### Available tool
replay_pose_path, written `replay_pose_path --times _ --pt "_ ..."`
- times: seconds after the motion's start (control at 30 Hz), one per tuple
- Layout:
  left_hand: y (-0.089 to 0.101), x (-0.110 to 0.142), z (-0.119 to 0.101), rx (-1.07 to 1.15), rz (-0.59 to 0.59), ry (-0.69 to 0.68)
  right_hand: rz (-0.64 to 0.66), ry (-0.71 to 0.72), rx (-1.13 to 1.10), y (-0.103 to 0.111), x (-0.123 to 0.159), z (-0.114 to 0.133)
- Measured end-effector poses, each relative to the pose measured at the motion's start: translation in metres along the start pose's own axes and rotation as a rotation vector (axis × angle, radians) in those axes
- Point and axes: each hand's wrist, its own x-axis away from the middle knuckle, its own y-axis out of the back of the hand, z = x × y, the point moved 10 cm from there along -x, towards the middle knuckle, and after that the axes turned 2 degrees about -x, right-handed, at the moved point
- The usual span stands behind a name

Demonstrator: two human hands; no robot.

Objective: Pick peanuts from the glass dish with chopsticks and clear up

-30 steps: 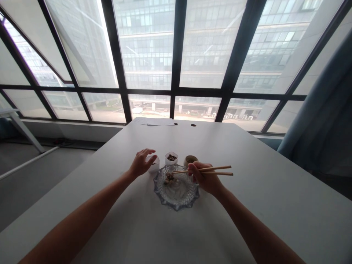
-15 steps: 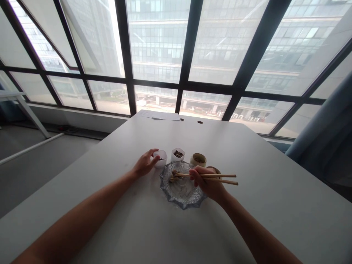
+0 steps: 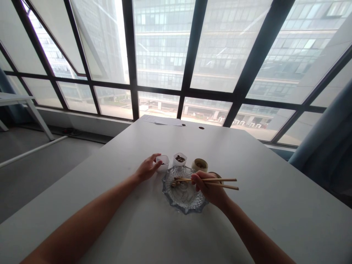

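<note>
My left hand [image 3: 148,168] is closed around the left side of a small white cup [image 3: 164,167], which stands on the table with a few dark bits inside. In my right hand [image 3: 210,187] is a pair of wooden chopsticks [image 3: 222,180], pointing left over a clear glass bowl [image 3: 185,209] with a scalloped rim. Their tips are at a few small brownish pieces [image 3: 174,184] in the bowl's left part; whether they pinch one I cannot tell. Behind the bowl stand a second white cup [image 3: 180,160] holding dark seed-like pieces and a beige round cup [image 3: 200,165].
Another brown-rimmed container [image 3: 217,175] is partly hidden behind my right hand. Paper sheets [image 3: 165,121] lie at the far end of the white table [image 3: 132,223], near two round holes. Tall windows stand beyond, with a blue curtain [image 3: 324,135] at the right.
The view has tilted up slightly, so everything sits lower. The chopstick tips have shifted slightly among the brownish pieces. My left hand stays at the white cup.
</note>
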Motion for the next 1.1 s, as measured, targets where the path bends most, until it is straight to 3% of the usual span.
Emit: replay_pose_path --times 0.17,0.43,0.87,0.97,1.1 --pt "0.000 0.000 0.001 0.006 -0.005 0.001 -0.056 -0.003 -0.053 0.005 0.001 0.000" --pt "0.000 0.000 0.000 0.001 0.006 0.006 0.019 0.033 -0.009 -0.004 0.003 0.006" --pt "-0.001 0.000 0.002 -0.005 -0.002 0.003 0.020 -0.044 -0.110 -0.011 0.004 -0.012" --pt "-0.002 -0.001 0.002 -0.002 0.007 0.005 -0.100 -0.126 -0.235 -0.002 0.002 -0.023" --pt "-0.002 -0.001 0.002 -0.005 0.013 -0.003 -0.395 -0.336 -0.474 0.024 0.005 -0.051"
